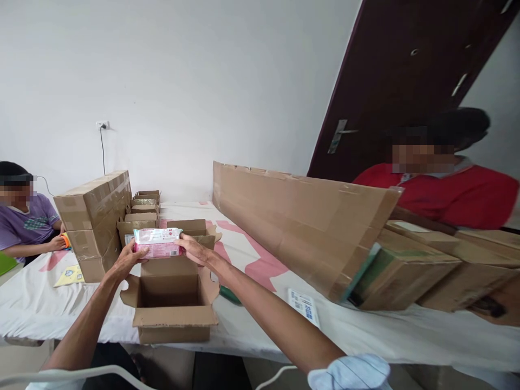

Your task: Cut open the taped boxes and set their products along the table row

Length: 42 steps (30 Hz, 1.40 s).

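Between my two hands is a pink and white pack of wet wipes (159, 242), raised above the table. My left hand (129, 260) grips its left end, and my right hand (194, 250) grips its right end. Just below and nearer to me stands an open cardboard box (174, 317) with its flaps spread; the part of its inside that shows is dark. Behind the pack, another open carton (187, 226) is partly covered by it and by my right hand. A dark green object (229, 295) lies beside the near box, partly hidden by my right forearm.
Stacked taped boxes (95, 216) form a wall on the left, with smaller open boxes (145, 203) behind. A long cardboard panel (300, 216) stands at right, beside more boxes (410, 271). A white printed packet (304, 306) lies on the cloth. One person sits at each side.
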{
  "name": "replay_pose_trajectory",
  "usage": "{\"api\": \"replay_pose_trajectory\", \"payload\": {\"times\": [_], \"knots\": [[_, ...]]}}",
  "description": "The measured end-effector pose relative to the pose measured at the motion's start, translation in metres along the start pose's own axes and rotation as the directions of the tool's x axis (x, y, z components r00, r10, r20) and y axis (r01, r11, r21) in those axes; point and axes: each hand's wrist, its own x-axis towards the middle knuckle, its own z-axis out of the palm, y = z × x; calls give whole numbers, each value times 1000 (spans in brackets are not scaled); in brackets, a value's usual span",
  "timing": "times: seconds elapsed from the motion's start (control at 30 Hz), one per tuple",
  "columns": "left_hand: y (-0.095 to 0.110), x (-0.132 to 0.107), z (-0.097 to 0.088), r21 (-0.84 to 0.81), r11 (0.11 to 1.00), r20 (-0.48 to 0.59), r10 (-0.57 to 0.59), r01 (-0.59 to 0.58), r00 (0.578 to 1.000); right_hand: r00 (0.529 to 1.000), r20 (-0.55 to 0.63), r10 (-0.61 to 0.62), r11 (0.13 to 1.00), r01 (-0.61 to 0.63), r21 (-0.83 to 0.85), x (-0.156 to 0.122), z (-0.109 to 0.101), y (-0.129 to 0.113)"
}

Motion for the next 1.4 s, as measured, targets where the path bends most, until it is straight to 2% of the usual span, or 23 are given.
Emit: {"api": "replay_pose_trajectory", "payload": {"times": [0.2,0.5,0.6,0.67,0.8,0.93,1.03,1.17,1.27,1.33,1.4], "knots": [[19,-4,2,13,999,-10,35,-35,999,1000,9,-23,1000,23,-19,-2,2,-12],[28,-6,6,27,997,12,78,-78,997,996,-23,-86,996,86,-8,-2,8,-14],[34,-11,8,22,993,80,111,-113,991,969,-153,-194,973,170,-157,-9,14,-17],[39,-17,6,64,993,123,88,-96,989,936,-194,-293,933,235,-274,-17,21,-23],[57,-25,-6,158,986,153,22,-46,988,889,-140,-437,852,358,-381,-34,33,-45],[87,-21,-8,-20,997,162,71,-69,984,876,-42,-481,787,410,-460,-40,36,-71],[115,-17,-3,-76,985,118,163,-155,980,859,88,-504,722,475,-503,-37,29,-84],[143,-15,-2,75,948,14,309,-309,951,849,119,-515,644,474,-601,-27,19,-87],[148,-14,-6,259,889,17,388,-379,922,847,117,-518,606,460,-648,-18,13,-80],[149,-12,-8,383,787,74,495,-483,866,850,133,-509,591,458,-664,-14,10,-77],[152,-11,-10,494,636,149,610,-593,779,849,146,-507,579,461,-673,-11,7,-78]]}}
